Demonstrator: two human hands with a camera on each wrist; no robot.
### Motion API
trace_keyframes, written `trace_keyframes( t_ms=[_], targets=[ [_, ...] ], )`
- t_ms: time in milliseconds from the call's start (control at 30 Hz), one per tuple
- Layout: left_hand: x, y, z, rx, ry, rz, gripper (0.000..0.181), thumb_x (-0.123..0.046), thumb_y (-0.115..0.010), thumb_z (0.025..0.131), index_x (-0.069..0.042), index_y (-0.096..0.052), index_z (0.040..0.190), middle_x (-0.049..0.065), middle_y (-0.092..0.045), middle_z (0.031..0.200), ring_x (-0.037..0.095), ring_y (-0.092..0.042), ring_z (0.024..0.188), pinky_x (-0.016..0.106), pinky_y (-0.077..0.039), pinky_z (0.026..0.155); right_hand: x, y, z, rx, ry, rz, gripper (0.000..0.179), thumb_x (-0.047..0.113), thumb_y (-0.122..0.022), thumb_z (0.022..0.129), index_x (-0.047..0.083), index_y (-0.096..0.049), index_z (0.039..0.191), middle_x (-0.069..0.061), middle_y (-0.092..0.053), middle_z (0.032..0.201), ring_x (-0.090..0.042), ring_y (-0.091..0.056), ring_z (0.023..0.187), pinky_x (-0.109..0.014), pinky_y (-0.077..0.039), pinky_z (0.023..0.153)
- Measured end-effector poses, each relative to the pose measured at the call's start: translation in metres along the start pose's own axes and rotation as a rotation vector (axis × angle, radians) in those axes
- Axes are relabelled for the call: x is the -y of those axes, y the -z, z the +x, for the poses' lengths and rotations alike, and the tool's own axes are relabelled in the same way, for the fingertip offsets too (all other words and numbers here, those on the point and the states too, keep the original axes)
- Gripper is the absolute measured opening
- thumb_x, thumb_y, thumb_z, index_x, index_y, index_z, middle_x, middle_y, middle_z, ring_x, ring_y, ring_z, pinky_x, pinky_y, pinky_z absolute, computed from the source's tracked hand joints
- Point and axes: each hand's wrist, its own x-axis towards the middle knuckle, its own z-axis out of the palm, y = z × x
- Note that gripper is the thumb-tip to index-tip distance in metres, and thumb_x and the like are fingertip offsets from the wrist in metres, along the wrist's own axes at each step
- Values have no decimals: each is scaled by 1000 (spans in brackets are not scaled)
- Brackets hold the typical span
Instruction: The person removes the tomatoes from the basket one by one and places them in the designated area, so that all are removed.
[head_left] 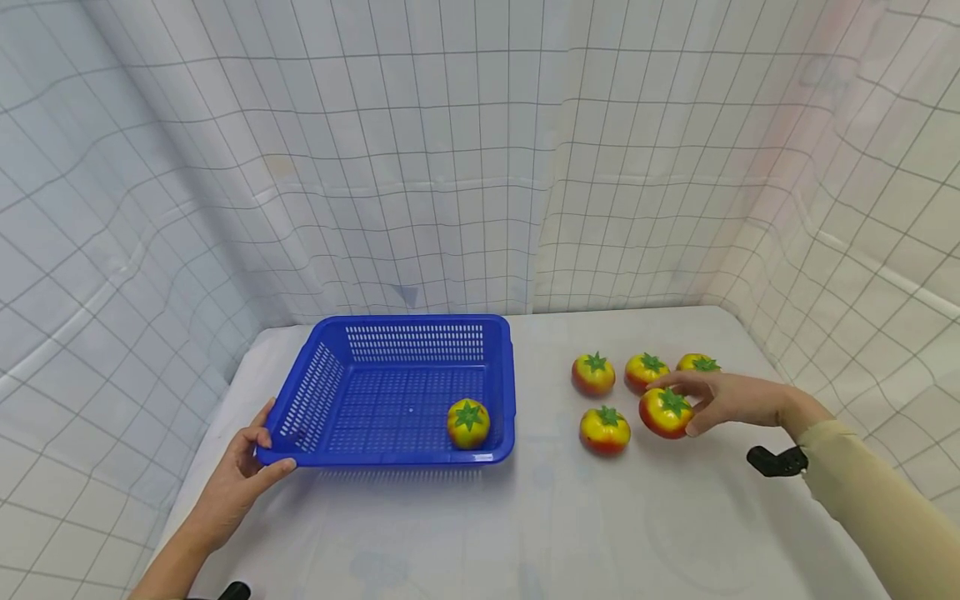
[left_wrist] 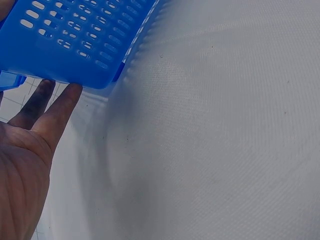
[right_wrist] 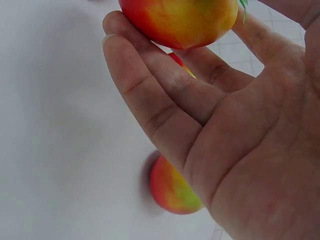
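Note:
My left hand (head_left: 234,477) grips the near left corner of a blue plastic basket (head_left: 390,459), thumb along the near rim and fingers at the left side. In the left wrist view, fingertips (left_wrist: 67,97) touch the basket's edge. Inside, near its right front corner, lies one toy tomato (head_left: 468,423) with a green star-shaped top. On the right, my right hand (head_left: 738,398) holds another red-and-yellow toy tomato (head_left: 660,418) between thumb and fingers. The right wrist view shows this tomato at its top edge, only partly in frame.
More tomatoes sit on the white table: one in front (head_left: 604,432), one behind it (head_left: 592,375), another by my fingers (head_left: 643,370) and a partly hidden one (head_left: 696,362). White gridded curtains (head_left: 480,167) enclose the table at the back and sides.

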Motion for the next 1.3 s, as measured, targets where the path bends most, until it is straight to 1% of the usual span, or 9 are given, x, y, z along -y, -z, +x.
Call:
trace_keyframes(
  t_ms=[67,233,433,667,767,933,1033,1233,1300],
  targets=[
    [0,0,0,1,2,-1,35,-5,-64,100,-12,-35,118,-5,0,173,60,-11,145,9,-46,91,-3,-1,-1,-5,-5,0,68,22,-79,87,24,-50,148,-17,-34,159,-41,-38,139,-46,-46,102],
    [-1,0,0,5,0,2,34,-5,-64,100,-11,-35,117,-5,0,173,60,-11,145,9,-46,91,-10,-3,-2,-1,2,27,68,20,-79,87,21,-50,148,-20,-34,158,-40,-38,137,-43,-46,100],
    [-1,0,0,3,4,3,34,-5,-64,101,-11,-35,117,-5,-1,172,60,-12,144,9,-46,91,-17,-5,-2,-7,-14,21,69,20,-79,86,21,-50,148,-25,-29,158,-45,-32,142,-52,-43,106],
    [-2,0,-1,2,11,3,34,-6,-65,100,-11,-35,117,-6,-1,172,61,-12,144,9,-46,91,-23,-8,-1,8,-3,21,69,20,-78,87,20,-48,149,-24,-30,159,-48,-30,144,-57,-40,109],
    [-2,0,0,4,14,-4,34,-5,-64,100,-11,-35,117,-6,-1,172,61,-12,143,10,-46,91,-26,-8,-1,4,-6,15,70,20,-78,87,20,-48,149,-24,-31,159,-49,-30,144,-55,-40,108],
    [-1,0,0,4,13,-8,34,-5,-64,100,-12,-35,117,-6,-1,172,61,-13,143,10,-47,91,-29,-9,-1,7,-6,26,70,20,-78,87,20,-47,150,-21,-32,160,-48,-29,145,-45,-43,104],
    [-1,0,0,4,11,-5,34,-5,-64,100,-12,-35,117,-6,-1,172,61,-14,142,10,-47,91,-31,-9,-1,17,-6,43,71,19,-77,88,19,-46,151,-20,-32,161,-47,-27,147,-42,-43,104],
    [-2,-1,0,4,12,-11,34,-4,-64,100,-13,-36,117,-6,-1,172,60,-15,142,11,-47,91,-33,-10,0,22,-22,36,73,23,-76,90,21,-43,154,-28,-24,161,-53,-24,146,-57,-39,109],
    [-2,-1,0,4,11,-8,34,-5,-64,100,-13,-36,117,-6,-1,172,60,-15,142,11,-47,91,-34,-10,0,22,-26,32,73,24,-76,90,21,-42,155,-30,-22,161,-55,-23,146,-60,-38,110]
  ],
)
